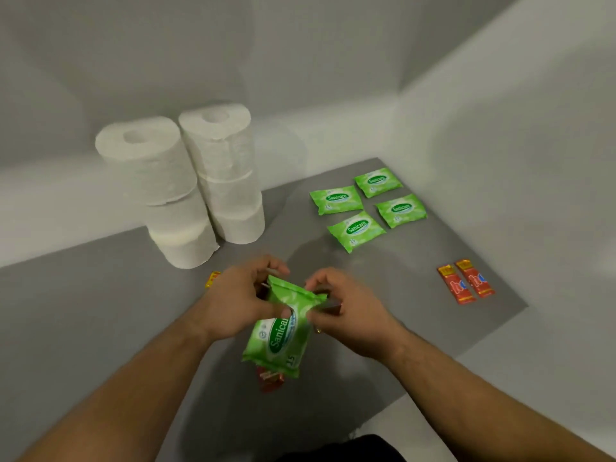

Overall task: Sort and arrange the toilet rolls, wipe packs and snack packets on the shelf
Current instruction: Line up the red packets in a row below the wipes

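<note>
A green wipe pack [278, 331] hangs above the grey shelf [100, 311], held at its top end by both hands. My left hand [238, 303] grips its left edge and my right hand [340, 308] pinches its right corner, with something dark and thin also between those fingers. A red snack packet [270, 380] peeks out under the pack. Several more green wipe packs [366, 206] lie in a grid at the back right. Two red snack packets [466, 281] lie side by side at the right. Two stacks of toilet rolls [186, 185] stand at the back left.
A small yellow and red packet [212, 279] lies on the shelf just left of my left hand. Pale walls [500, 128] close the shelf at the back and right. The shelf's front edge runs diagonally at the lower right.
</note>
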{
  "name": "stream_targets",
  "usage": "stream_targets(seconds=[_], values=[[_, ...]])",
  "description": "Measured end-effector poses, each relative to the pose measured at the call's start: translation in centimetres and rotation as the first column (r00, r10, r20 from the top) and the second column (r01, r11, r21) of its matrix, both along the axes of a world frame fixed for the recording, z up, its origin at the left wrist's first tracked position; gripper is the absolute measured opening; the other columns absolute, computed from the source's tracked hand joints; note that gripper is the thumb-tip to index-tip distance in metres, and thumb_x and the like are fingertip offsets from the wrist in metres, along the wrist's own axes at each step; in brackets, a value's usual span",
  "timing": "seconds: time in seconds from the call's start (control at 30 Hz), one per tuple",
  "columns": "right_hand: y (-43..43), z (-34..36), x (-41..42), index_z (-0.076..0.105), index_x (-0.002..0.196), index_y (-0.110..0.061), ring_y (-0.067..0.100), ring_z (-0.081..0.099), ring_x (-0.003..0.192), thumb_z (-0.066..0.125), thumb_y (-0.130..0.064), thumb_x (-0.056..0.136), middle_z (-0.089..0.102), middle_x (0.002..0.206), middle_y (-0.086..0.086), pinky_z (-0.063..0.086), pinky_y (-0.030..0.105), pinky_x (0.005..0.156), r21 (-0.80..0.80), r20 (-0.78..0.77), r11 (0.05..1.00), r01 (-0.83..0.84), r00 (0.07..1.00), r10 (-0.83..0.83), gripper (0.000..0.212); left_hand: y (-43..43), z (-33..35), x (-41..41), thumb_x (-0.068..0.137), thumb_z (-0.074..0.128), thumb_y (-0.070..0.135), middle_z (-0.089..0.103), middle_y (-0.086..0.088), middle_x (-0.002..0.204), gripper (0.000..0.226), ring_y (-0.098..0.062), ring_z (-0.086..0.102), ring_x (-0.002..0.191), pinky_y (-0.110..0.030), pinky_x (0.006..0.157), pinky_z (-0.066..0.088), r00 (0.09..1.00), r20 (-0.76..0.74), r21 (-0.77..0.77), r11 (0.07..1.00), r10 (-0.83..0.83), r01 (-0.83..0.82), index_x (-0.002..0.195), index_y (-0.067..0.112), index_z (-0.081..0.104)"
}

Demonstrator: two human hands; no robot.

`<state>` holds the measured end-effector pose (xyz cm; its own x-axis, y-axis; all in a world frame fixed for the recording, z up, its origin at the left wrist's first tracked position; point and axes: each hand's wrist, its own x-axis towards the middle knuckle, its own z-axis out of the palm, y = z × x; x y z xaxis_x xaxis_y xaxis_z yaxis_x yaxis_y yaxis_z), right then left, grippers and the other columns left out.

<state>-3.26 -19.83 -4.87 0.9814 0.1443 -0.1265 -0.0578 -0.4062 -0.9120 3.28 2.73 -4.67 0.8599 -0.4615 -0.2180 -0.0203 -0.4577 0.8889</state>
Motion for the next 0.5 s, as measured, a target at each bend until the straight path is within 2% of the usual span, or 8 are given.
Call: stream_targets(seconds=[0.07, 0.17, 0.23, 0.33, 0.43, 0.5], values=[[-2.4, 0.3, 0.8, 0.056, 0.096, -0.028, 0.026, 0.068, 0.076, 0.070, -0.012, 0.076, 0.067, 0.088, 0.002, 0.060, 0.047, 0.066, -0.004, 0.026, 0.999, 0.034, 0.999, -0.034, 0.029, -3.5, 0.7, 1.2, 0.061, 0.097, 0.014, 0.076, -0.002, 0.098, 0.061, -0.033, 0.075, 0.091, -0.055, 0.087, 0.060, 0.999, 0.035, -0.045, 0.999, -0.006, 0.008, 0.110, 0.034, 0.066], [-6.5, 0.4, 2.0, 0.054, 0.094, -0.026, 0.021, 0.061, 0.072, 0.071, -0.015, 0.076, 0.062, 0.081, -0.002, 0.054, 0.049, 0.067, -0.048, 0.114, 0.992, 0.117, 0.987, -0.111, 0.027, -8.6, 1.3, 2.6, 0.065, 0.096, 0.004, 0.076, 0.001, 0.100, 0.064, -0.033, 0.074, 0.091, -0.052, 0.086, 0.060, 0.997, 0.070, -0.073, 0.997, -0.029, 0.034, 0.113, 0.028, 0.062], [-9.3, 0.0, 2.8, 0.055, 0.093, -0.024, 0.030, 0.060, 0.074, 0.071, -0.016, 0.075, 0.062, 0.080, 0.000, 0.053, 0.053, 0.068, -0.001, 0.142, 0.985, 0.174, 0.975, -0.172, 0.026, -11.6, 1.4, 3.4, 0.065, 0.095, 0.001, 0.074, -0.004, 0.104, 0.066, -0.032, 0.074, 0.094, -0.050, 0.086, 0.062, 0.997, 0.073, -0.120, 0.993, -0.002, 0.011, 0.117, 0.024, 0.060], [-13.5, -1.3, 4.1, 0.056, 0.093, -0.025, 0.042, 0.062, 0.077, 0.071, -0.023, 0.073, 0.064, 0.084, 0.004, 0.054, 0.060, 0.065, 0.070, 0.122, 0.948, 0.311, 0.940, -0.318, 0.025, -15.1, 0.9, 4.6, 0.070, 0.093, 0.001, 0.068, -0.008, 0.116, 0.065, -0.032, 0.071, 0.103, -0.045, 0.088, 0.063, 0.992, 0.034, -0.199, 0.974, 0.119, -0.110, 0.122, 0.022, 0.059], [-17.6, -2.9, 5.3, 0.057, 0.086, -0.031, 0.045, 0.065, 0.080, 0.069, -0.020, 0.071, 0.064, 0.084, 0.009, 0.056, 0.062, 0.064, 0.119, 0.057, 0.880, 0.460, 0.881, -0.469, 0.022, -16.8, -0.4, 5.7, 0.076, 0.090, 0.006, 0.067, 0.000, 0.118, 0.057, -0.025, 0.069, 0.106, -0.036, 0.087, 0.062, 0.985, 0.020, -0.163, 0.973, 0.172, -0.166, 0.121, 0.023, 0.060], [-20.0, -3.8, 6.5, 0.056, 0.083, -0.032, 0.040, 0.067, 0.078, 0.066, -0.013, 0.072, 0.063, 0.084, 0.009, 0.058, 0.062, 0.064, 0.115, 0.012, 0.836, 0.536, 0.841, -0.541, 0.024, -17.1, -1.4, 6.0, 0.080, 0.087, 0.012, 0.067, 0.005, 0.118, 0.053, -0.018, 0.067, 0.107, -0.027, 0.083, 0.059, 0.984, 0.024, -0.091, 0.981, 0.174, -0.171, 0.122, 0.026, 0.060]])
